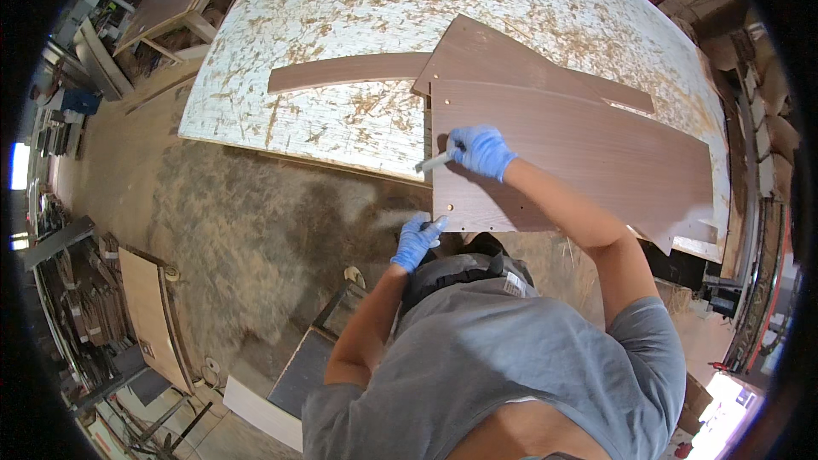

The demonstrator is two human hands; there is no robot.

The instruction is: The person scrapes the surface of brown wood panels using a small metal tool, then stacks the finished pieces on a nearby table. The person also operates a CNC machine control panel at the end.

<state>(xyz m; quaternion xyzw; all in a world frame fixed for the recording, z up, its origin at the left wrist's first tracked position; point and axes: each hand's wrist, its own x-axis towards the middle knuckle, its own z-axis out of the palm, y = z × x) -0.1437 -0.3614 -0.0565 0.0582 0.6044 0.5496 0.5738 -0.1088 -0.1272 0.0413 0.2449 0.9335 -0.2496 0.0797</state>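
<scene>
A large brown wood-grain panel lies in front of me, its left end and near edge jutting past the table. Several small drilled holes run near those edges. My right hand, in a blue glove, is closed round a slim pale grey tool; its kind is not clear. The tool's far end reaches over the panel's left edge. At the near left corner, my left hand, also gloved in blue, grips the panel with its fingertips at the edge. Its thumb and fingers are partly hidden from sight.
Under the panel is a white, heavily scuffed worktable. Another brown board and a narrow brown strip lie beneath the panel's far side. A pale board leans at the left, near a dark-topped piece beside me.
</scene>
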